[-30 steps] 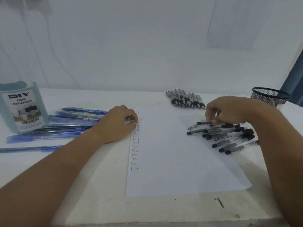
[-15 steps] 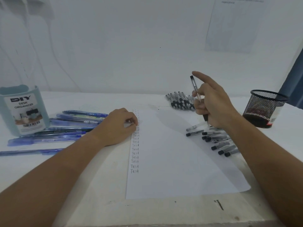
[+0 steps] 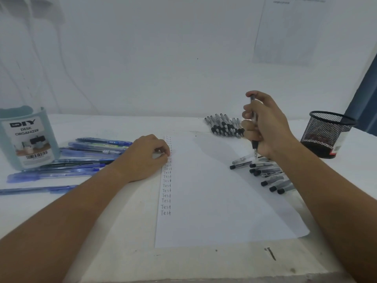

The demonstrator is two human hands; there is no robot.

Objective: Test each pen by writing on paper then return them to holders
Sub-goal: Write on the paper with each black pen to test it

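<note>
On the white table (image 3: 126,231) by a pale wall, the right hand (image 3: 265,127) grips a pen (image 3: 253,127), left hand (image 3: 145,158) curled on paper (image 3: 220,201).

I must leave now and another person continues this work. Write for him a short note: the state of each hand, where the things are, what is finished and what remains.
Right hand: grips one black pen upright, tip down, above the paper's right side; not yet writing.
Left hand: rests on the paper at its left edge, fingers curled, holding it down.
Done: a column of "Test" words runs down the left margin.
Black pens: a loose pile on the paper's right edge, a neat row behind the paper.
Blue pens lie left, beside the DIY desk organizer.
Mesh cup stands far right.
Left: test the held pen, and no pen can be seen in either holder.
</note>
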